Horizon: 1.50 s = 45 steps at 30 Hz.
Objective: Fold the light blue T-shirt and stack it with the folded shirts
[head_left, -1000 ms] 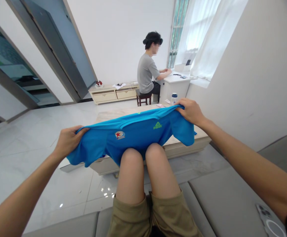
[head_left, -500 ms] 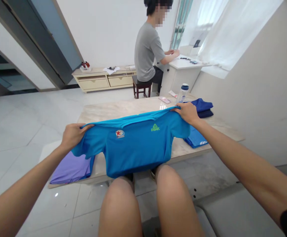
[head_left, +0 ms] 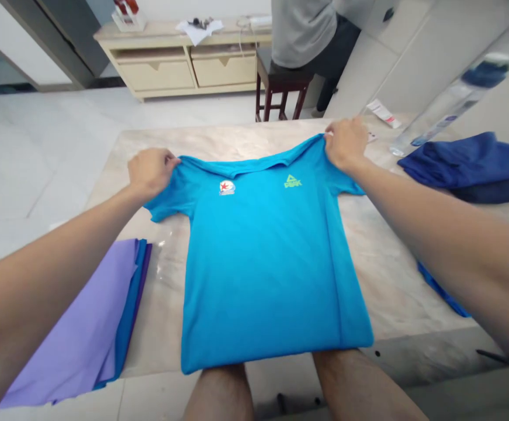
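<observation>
While the left hand [head_left: 151, 172] and the right hand [head_left: 346, 145] hold it at the two shoulders, the blue T-shirt [head_left: 263, 263] lies flat on the marble counter [head_left: 394, 263]. Its collar points to 12 o'clock, and its hem is at 6 o'clock, near the front edge of the counter. On the chest there is a red star badge [head_left: 227, 187] and a green logo [head_left: 293, 181].

The left fingers [head_left: 166, 158] are closed on the cloth beside the collar, at 10 o'clock from the shirt's middle. The right fingers [head_left: 337, 128] are also closed on the cloth, at 1 o'clock. No hand touches anything else.

At 8 o'clock, a folded purple garment [head_left: 79, 316] lies on the counter, just beside the shirt. At 2 o'clock there is a folded navy garment [head_left: 468, 166], and a blurred plastic bottle [head_left: 456, 105] stands near it. A white packet [head_left: 383, 113] lies near the right hand. At 6 o'clock, the person's thighs [head_left: 219, 394] show below the counter. Well beyond the counter, at 12 o'clock, a co-worker in a grey shirt [head_left: 302, 29] sits on a dark wooden stool [head_left: 278, 88], and a low cream cabinet [head_left: 184, 64] stands at 11 o'clock.
</observation>
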Each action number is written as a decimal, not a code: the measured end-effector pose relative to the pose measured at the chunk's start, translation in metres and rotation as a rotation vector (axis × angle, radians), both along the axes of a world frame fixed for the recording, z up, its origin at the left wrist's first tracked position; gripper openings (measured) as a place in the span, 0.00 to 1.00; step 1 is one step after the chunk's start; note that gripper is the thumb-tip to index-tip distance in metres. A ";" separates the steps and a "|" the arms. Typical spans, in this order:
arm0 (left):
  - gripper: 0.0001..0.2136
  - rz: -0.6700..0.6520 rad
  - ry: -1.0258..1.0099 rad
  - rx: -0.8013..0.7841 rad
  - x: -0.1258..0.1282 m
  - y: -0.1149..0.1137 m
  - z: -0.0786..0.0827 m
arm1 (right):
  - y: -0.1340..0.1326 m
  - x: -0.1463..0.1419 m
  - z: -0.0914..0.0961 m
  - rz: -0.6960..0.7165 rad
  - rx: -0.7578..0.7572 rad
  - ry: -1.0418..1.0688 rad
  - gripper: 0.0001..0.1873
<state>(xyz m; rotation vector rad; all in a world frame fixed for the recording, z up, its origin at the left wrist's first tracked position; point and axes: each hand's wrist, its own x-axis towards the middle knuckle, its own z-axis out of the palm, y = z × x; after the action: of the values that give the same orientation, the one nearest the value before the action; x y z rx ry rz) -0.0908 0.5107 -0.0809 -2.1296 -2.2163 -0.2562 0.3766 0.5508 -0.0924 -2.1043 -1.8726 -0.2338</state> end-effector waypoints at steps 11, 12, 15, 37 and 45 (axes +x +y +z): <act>0.28 -0.436 -0.070 0.048 0.089 -0.140 -0.059 | -0.241 -0.060 -0.076 0.404 -0.086 0.140 0.35; 0.29 -0.441 -0.072 0.027 0.091 -0.160 -0.067 | -0.263 -0.064 -0.085 0.399 -0.120 0.145 0.35; 0.32 -0.373 -0.088 -0.024 0.086 -0.207 -0.085 | -0.297 -0.071 -0.100 0.365 -0.168 0.132 0.37; 0.29 -0.010 -0.317 0.056 0.054 -0.373 -0.074 | -0.448 -0.009 -0.074 -0.056 -0.051 0.349 0.20; 0.26 0.329 -0.517 -0.262 0.057 -0.440 -0.050 | -0.460 -0.041 -0.054 -0.281 -0.470 0.551 0.34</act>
<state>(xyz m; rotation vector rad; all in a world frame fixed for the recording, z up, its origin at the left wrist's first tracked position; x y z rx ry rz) -0.0333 0.0708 -0.1305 -1.9229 -2.9955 -0.5809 0.3358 0.0903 -0.1467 -2.3908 -1.3892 0.7232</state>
